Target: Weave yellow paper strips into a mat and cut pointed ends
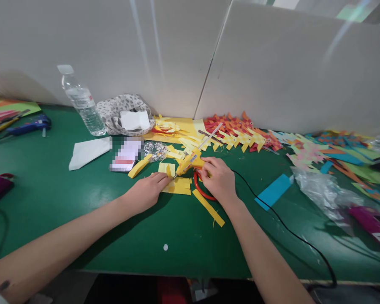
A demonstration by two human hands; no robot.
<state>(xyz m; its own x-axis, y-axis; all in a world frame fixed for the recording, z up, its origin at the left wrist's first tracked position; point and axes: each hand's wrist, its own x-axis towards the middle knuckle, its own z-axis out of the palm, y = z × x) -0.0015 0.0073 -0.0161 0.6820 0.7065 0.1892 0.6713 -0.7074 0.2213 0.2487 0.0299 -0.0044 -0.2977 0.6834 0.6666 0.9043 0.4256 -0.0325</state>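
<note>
In the middle of the head view, my right hand is wrapped round the handle of a yellow hot glue gun. A glue stick sticks out of its back end. The nozzle points down and left at a cut yellow paper piece on the table. Close by the nozzle, the fingers of my left hand are pressed together on the paper's folded strip. Below my right hand lies a red loop-shaped handle, perhaps of scissors, partly hidden. A loose yellow paper strip is beside it.
Behind are red and yellow folded-paper pieces, a round case of small beads, a phone and a water bottle. At right lie a blue paper strip, plastic bag and black cord.
</note>
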